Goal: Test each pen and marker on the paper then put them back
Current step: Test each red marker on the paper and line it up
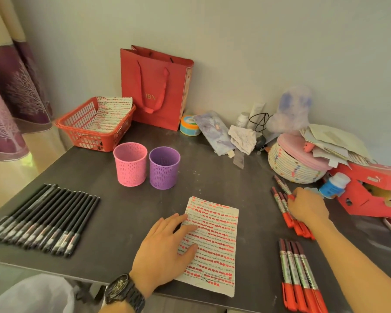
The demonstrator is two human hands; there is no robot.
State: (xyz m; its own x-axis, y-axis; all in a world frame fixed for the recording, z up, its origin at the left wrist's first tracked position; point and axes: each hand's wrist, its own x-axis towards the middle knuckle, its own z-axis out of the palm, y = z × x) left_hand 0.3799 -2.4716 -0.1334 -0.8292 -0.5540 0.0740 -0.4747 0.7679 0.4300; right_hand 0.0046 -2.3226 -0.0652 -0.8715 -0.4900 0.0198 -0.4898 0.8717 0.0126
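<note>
A sheet of paper (215,240) covered in rows of red marks lies on the dark table (127,218). My left hand (165,249) rests flat on its left edge, fingers spread. My right hand (307,207) reaches into a group of red markers (282,204) at the right and pinches one red marker (281,185) that sticks out beyond the fingers. A second group of red markers (300,279) lies near the front right edge. A row of several black pens (45,220) lies at the left. A pink cup (130,163) and a purple cup (164,167) stand behind the paper.
A red basket (95,125) holding a marked sheet sits at the back left, a red gift bag (155,86) behind the cups. At the right are a woven basket (296,163) with a pink lid, loose papers, a red shoebox (375,195) and a small blue-capped bottle (333,185).
</note>
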